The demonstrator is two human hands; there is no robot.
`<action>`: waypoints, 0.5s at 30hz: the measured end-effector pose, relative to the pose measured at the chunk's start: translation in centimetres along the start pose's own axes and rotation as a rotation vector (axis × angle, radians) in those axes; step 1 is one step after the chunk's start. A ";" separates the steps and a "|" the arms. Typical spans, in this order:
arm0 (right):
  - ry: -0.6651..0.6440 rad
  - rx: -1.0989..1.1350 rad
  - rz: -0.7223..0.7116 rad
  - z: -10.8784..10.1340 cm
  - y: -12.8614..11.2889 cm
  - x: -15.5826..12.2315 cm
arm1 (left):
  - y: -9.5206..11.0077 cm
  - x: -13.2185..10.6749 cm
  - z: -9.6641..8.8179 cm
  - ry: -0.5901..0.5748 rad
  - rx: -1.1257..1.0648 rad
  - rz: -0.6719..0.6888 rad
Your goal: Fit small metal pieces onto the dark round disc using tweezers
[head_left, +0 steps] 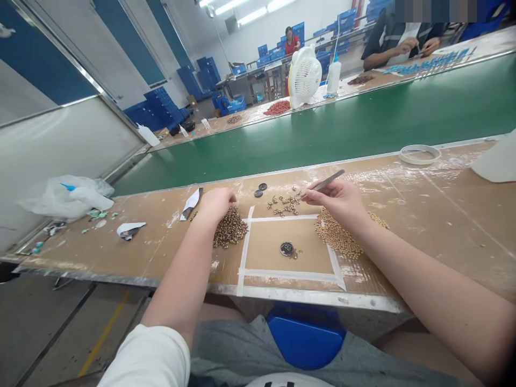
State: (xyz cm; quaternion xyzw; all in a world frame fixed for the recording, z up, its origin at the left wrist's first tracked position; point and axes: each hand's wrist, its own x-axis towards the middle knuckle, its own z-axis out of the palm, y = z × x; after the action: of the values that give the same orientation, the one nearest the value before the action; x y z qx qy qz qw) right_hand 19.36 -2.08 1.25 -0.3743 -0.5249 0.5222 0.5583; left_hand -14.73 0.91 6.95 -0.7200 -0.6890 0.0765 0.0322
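My left hand [216,204] rests curled over a heap of small brass rings [229,228] on the brown bench; whether its fingers hold one is hidden. My right hand [341,200] is closed on metal tweezers [325,181], whose tips point left at several loose brass pieces [283,204]. A pile of pale gold beads [337,236] lies under my right wrist. A taped white square [246,236] frames a small dark round part [287,248]. Two dark discs [260,190] sit behind it.
A green conveyor belt [363,123] runs behind the bench. A white ring [420,154] and a white container [497,160] lie at the right. A plastic bag [68,196] and scraps sit at the left. Beyond the belt stand a fan [304,75], a bottle [334,77] and other workers.
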 end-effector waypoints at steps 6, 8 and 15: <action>-0.074 -0.001 0.023 0.3 0.8 -0.1 | -0.6 0.9 1.0 -0.067 0.100 0.094; -0.086 0.004 0.023 0.2 1.0 -0.1 | -0.3 1.2 1.3 -0.080 0.114 0.104; -0.153 -0.029 0.041 0.2 1.1 -0.3 | 0.4 1.5 1.8 -0.058 0.155 0.167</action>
State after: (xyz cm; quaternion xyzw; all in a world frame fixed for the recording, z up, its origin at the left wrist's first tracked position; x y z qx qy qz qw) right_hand 18.97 -2.17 0.20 -0.3520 -0.5656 0.5530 0.5004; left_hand -14.56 2.26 5.02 -0.7678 -0.6192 0.1526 0.0613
